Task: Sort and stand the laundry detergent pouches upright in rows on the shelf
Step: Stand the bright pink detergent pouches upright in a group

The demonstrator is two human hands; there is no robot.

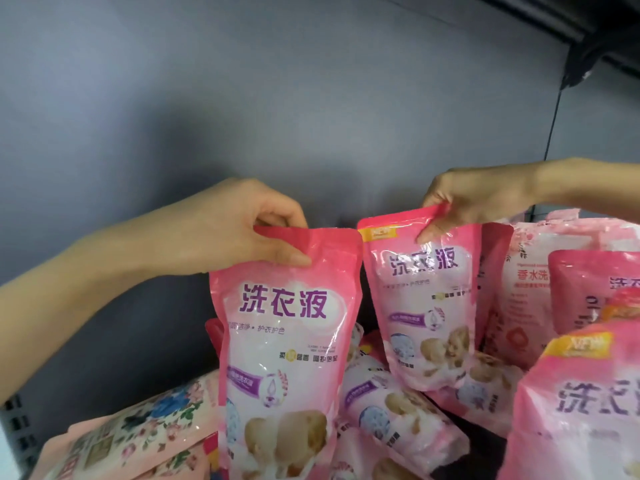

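Head view, standing-up step: left hand (256, 230) pinches the near pink pouch (280, 341) by its top, right hand (474, 199) likewise the far pink pouch (426, 306), both upright over toppled pouches (391, 414) on the shelf (14, 424), next probably needing level seating in a row.

Shop or stockroom setting, prob. retail: many identical pink detergent pouches (284, 306) w/ printed labels and "NEW" flashes crowd one level, some upright, some lying flat, beside floral-print packs (131, 434). Grey back panel (242, 98) and slotted upright (14, 420) at lower left — typical store racking.
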